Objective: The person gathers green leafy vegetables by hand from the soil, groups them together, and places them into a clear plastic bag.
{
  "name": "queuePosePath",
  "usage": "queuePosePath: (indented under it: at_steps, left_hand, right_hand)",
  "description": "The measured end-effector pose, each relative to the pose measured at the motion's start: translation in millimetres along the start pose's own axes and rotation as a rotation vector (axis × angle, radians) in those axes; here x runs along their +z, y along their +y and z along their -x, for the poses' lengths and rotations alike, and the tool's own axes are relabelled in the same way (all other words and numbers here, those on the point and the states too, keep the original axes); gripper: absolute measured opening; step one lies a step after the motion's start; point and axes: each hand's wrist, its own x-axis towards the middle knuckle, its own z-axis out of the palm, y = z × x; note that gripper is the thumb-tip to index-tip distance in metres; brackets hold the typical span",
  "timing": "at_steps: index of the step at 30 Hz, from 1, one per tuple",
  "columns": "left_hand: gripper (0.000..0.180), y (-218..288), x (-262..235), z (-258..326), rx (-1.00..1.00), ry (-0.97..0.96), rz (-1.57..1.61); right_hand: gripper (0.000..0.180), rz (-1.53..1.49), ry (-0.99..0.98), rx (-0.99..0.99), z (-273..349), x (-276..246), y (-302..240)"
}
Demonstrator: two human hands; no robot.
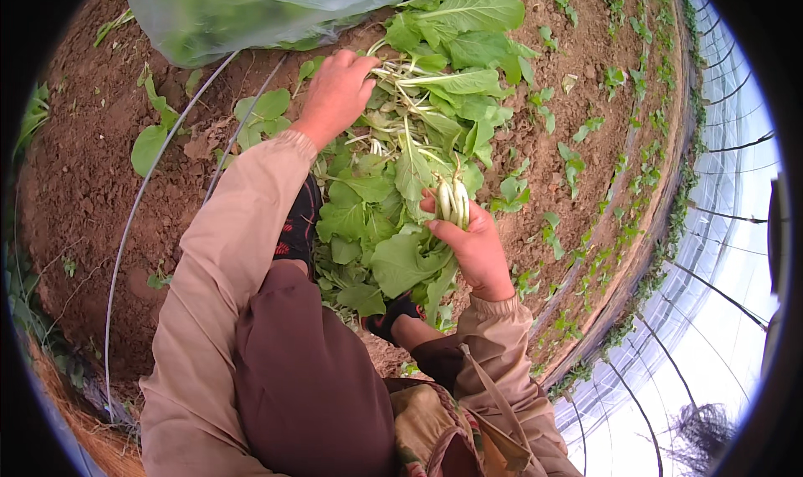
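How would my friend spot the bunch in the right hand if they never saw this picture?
Find the big heap of leafy greens on the brown soil. At its lower right edge is the person's right hand, gripping a small bunch. Unlike the loose plants lying nearby, its pale white stem ends are packed tightly side by side.

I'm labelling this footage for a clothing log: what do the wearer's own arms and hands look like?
Both the left hand and the right hand are bare, with no gloves. The left sleeve and right sleeve are long, plain tan and creased, with gathered cuffs at the wrists. No cables show.
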Motion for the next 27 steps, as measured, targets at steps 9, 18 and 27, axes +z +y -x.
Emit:
queuePosePath:
  at_steps: [9,18,27]
  left_hand:
    - [0.021,21,29,-15,0.218,-0.12,-0.113]
    - [0.015,13,21,-26,0.291,-0.084,0.046]
    - [0.029,-11,45,-113,-0.309,-0.172,-0.077]
  right_hand:
    - [0.031,0.281,0.118,-0.127,-1,-6,2]
    - [0.025,0.269,0.156,-0.107,12,-12,-2]
    - [0.022,0.236,0.157,-0.165,21,-17,-13]
